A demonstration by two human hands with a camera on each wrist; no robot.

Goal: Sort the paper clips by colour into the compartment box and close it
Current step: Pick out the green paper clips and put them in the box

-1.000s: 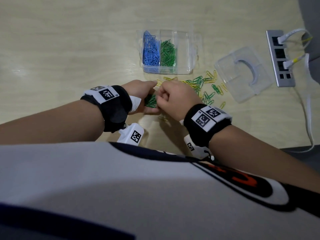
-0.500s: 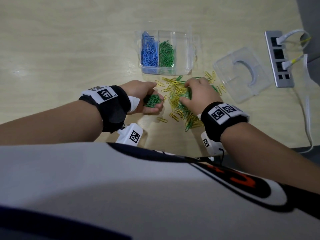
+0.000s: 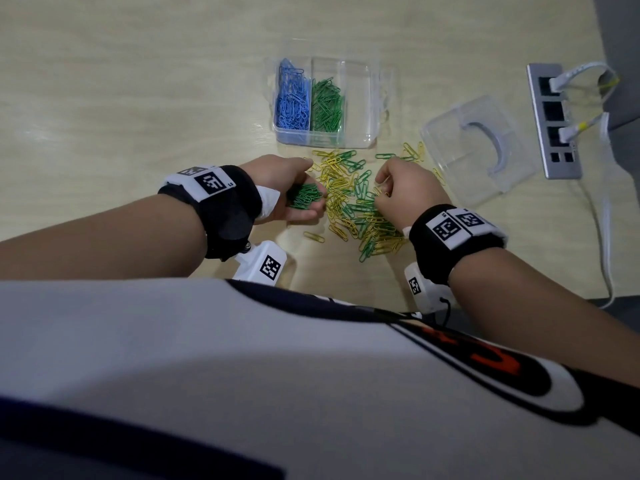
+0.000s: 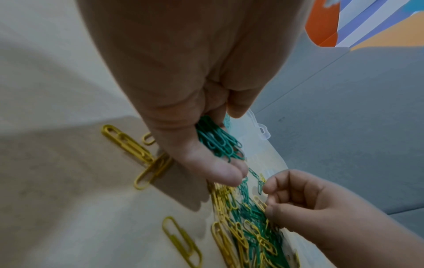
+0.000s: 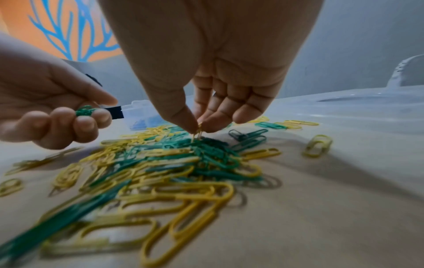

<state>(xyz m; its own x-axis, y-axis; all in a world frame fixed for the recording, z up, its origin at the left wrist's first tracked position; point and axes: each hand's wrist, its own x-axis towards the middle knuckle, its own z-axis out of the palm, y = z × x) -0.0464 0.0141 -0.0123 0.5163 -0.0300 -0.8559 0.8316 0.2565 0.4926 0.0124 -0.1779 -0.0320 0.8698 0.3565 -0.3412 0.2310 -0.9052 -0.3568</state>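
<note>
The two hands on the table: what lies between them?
The head view shows a loose pile of yellow and green paper clips on the table between the left hand, which cups green clips, and the right hand.

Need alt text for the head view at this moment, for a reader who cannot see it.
A person's left hand cups a bunch of green paper clips while the right hand picks at a mixed yellow and green pile on the table. Beyond stands an open compartment box holding blue and green clips, its lid lying apart.
</note>
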